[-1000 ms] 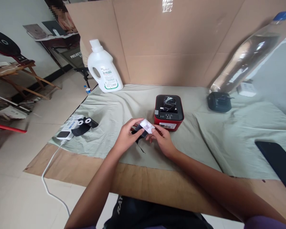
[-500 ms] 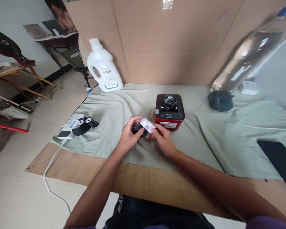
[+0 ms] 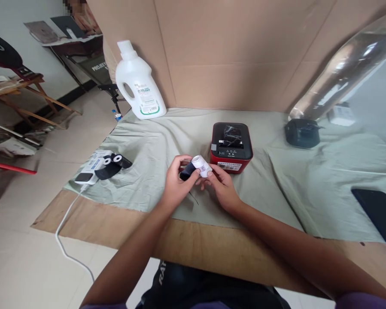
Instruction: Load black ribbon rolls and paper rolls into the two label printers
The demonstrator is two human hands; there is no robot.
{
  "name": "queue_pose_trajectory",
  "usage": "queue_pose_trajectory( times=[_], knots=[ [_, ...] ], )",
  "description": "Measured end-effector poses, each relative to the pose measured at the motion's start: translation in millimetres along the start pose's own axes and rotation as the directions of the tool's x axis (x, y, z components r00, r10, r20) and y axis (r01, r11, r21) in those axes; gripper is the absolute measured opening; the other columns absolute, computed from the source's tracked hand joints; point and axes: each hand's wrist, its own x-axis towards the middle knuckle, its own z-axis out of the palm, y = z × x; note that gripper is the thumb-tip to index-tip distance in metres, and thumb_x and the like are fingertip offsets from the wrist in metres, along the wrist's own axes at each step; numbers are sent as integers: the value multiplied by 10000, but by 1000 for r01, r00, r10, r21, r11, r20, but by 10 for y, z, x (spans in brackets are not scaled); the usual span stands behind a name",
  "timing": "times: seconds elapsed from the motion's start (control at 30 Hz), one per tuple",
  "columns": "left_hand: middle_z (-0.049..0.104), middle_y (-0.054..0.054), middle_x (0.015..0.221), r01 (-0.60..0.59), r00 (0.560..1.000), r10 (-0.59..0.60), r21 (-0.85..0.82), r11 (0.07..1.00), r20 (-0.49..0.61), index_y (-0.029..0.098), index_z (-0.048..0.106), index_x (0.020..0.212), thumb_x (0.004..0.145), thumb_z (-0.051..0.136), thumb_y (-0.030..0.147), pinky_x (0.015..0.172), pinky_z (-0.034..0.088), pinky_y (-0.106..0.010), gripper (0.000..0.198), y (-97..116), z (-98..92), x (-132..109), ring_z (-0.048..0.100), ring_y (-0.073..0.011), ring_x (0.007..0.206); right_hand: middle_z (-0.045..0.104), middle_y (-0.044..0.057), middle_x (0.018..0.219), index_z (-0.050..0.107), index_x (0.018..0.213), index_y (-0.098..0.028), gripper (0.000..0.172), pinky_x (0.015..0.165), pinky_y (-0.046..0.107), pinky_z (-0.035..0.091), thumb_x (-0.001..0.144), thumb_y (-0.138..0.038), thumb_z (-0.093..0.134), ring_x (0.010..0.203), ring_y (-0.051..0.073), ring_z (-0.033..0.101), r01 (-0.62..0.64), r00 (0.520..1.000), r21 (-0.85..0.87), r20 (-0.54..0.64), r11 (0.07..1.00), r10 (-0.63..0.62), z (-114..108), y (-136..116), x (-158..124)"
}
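Observation:
Between my two hands is a small white roll (image 3: pixel 201 165), tilted, with a hollow end facing up and faint print on its side. A dark piece (image 3: pixel 187 171), its kind unclear, lies against the roll's left side, partly hidden by my left hand (image 3: pixel 177 179). My left fingers curl behind that dark piece while the thumb presses near the roll. My right hand (image 3: pixel 223 185) pinches the roll's lower right end between thumb and fingers. A thin dark strand hangs below. Just beyond stands a red and black box-shaped device (image 3: pixel 232 148), with a plastic-wrapped dark item on top.
At left lie black rolls with white cores (image 3: pixel 113 166) by a white power strip (image 3: pixel 96 162) with a cable. A white jug (image 3: pixel 140 81) leans against the cardboard (image 3: pixel 231 38). Rightward are a black object (image 3: pixel 302 133), a large clear bottle (image 3: pixel 347 68) and a dark phone (image 3: pixel 378 214).
The roll has turned slightly, showing more of its hollow end, and the dark piece sits a little apart from it. Both hands keep their hold. The view has shifted slightly.

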Motion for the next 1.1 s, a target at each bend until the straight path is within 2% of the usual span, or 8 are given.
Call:
queue_pose_trajectory(
  times=[0.13,0.23,0.37,0.53,0.6,0.73,0.93,1.1],
  knots=[
    [539,-62,1071,-134,984,156,223,966,-87,235,679,876,780,763,269,966,432,-365,132,51,50,-60,541,-243,1083,681,51,1085,578,1169,-273,363,701,353,565,878,-480,641,872,205,661,42,996,-71,-72,997,-47,20,3,-41],
    [537,-65,1106,-124,980,165,305,944,-115,246,715,843,790,771,297,1015,402,-397,93,97,94,-100,517,-259,1128,666,49,1139,551,1164,-286,364,770,365,575,875,-486,648,951,211,662,34,996,-82,-78,996,-40,28,21,-62],
    [551,-61,1178,-94,977,152,333,938,-153,257,743,845,793,781,309,1024,401,-408,83,150,120,-134,491,-269,1174,667,50,1137,539,1152,-282,351,852,387,572,879,-467,660,1011,219,666,27,998,-34,-47,999,-29,20,52,-58],
    [597,-36,1237,-70,983,129,376,924,-133,252,742,779,827,748,272,1039,421,-403,52,220,107,-148,485,-246,1202,676,42,1133,547,1158,-286,322,910,410,563,902,-457,643,1033,216,670,40,999,-46,-16,998,-40,4,69,-54],
    [601,-36,1270,-50,982,118,398,916,-147,252,748,819,814,761,272,1051,427,-406,25,232,100,-141,479,-246,1225,677,36,1139,543,1161,-297,305,916,423,562,912,-448,634,1015,213,681,45,999,-50,-2,998,-45,7,64,-57],
    [614,-42,1292,-52,982,126,433,900,-144,263,760,908,795,782,294,1059,447,-426,119,217,94,-129,487,-256,1235,672,32,1168,529,1158,-308,289,914,434,567,918,-434,629,1031,214,681,54,999,-58,-3,997,-55,21,54,-59],
    [639,-35,1306,-93,970,180,440,893,-162,262,768,836,819,765,294,1045,465,-444,36,210,105,-155,506,-257,1211,655,34,1195,522,1138,-296,267,918,428,570,921,-405,634,1073,204,660,93,995,-74,-33,993,-96,22,72,-61],
    [650,-30,1309,-81,975,159,420,904,-154,264,771,813,817,768,283,1044,455,-456,20,228,95,-152,499,-257,1197,661,29,1176,521,1120,-288,255,900,400,582,920,-395,636,1055,186,650,115,993,-83,-32,990,-118,22,71,-60]
  ],
)
